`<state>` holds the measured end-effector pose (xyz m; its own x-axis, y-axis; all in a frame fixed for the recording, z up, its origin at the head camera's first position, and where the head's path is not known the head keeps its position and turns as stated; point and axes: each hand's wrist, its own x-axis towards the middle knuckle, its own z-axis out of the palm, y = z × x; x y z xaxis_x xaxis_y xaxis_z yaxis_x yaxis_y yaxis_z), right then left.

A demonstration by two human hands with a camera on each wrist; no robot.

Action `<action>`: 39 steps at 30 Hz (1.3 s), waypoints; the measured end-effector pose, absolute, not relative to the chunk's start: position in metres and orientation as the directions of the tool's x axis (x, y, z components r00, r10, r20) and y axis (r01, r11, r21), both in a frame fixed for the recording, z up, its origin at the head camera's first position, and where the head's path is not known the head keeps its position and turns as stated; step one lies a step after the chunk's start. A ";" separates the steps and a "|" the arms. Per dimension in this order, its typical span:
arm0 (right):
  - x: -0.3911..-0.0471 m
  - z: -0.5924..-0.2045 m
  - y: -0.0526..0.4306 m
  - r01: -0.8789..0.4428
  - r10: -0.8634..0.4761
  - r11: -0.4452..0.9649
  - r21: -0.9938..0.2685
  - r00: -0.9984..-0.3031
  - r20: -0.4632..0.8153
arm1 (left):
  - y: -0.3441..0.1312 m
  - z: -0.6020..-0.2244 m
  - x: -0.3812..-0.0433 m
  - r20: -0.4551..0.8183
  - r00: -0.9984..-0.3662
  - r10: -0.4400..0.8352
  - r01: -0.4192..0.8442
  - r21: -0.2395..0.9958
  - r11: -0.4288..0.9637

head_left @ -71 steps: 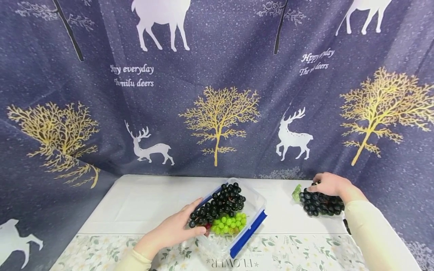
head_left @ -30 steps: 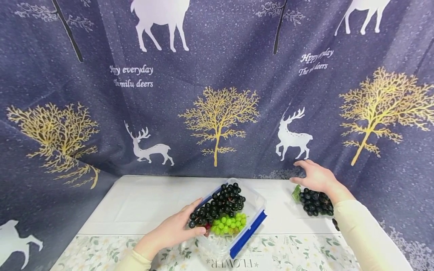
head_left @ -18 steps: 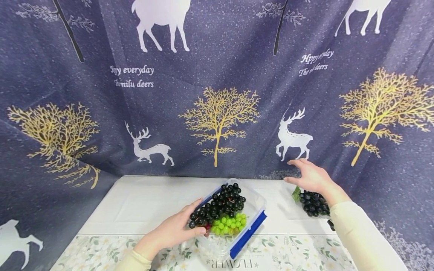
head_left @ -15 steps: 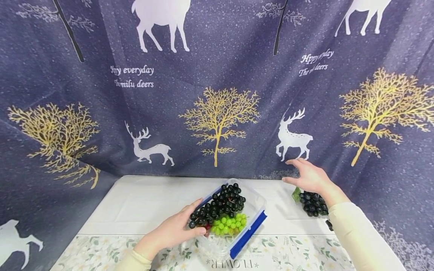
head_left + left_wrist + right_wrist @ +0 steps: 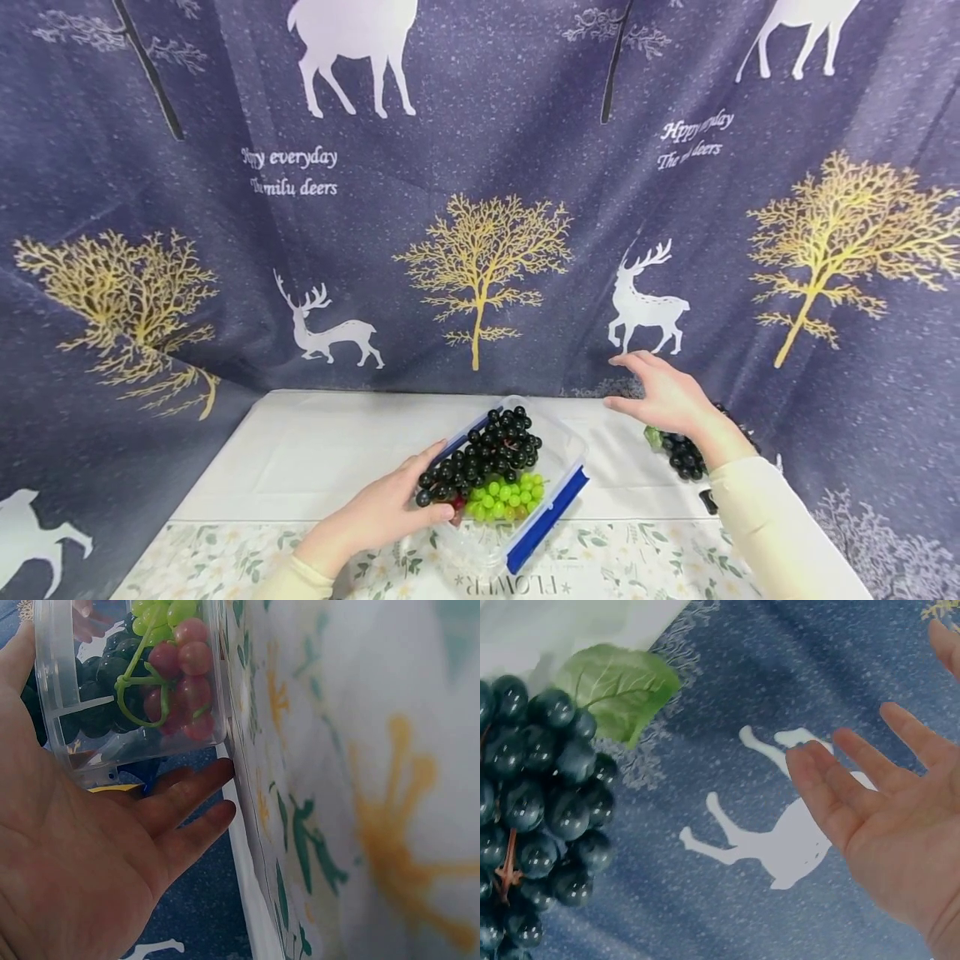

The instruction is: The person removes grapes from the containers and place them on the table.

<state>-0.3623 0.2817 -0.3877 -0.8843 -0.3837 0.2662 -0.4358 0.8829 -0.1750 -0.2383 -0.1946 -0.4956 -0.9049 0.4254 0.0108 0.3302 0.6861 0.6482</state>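
My left grip is spread against the clear plastic box; my right grip, spread, hovers near black grapes. "FLOWER" lettering sits upside-down at the worktop's near edge.

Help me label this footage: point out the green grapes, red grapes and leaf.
Green grapes (image 5: 504, 493): head view, bunch's middle.
Red grapes (image 5: 193, 693): left wrist view, a middle berry.
Leaf (image 5: 619, 688): right wrist view, middle of its blade.

A plain, pale cream left sleeve and matching right sleeve reach the wrists, leaving the left hand and right hand bare, with a small black wrist camera beside the right sleeve.
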 end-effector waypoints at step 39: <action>-0.319 -0.385 0.223 -0.570 -0.485 0.803 -0.174 -0.794 0.367 | -0.195 -0.499 -0.238 0.038 -0.907 0.421 0.344 0.645 0.683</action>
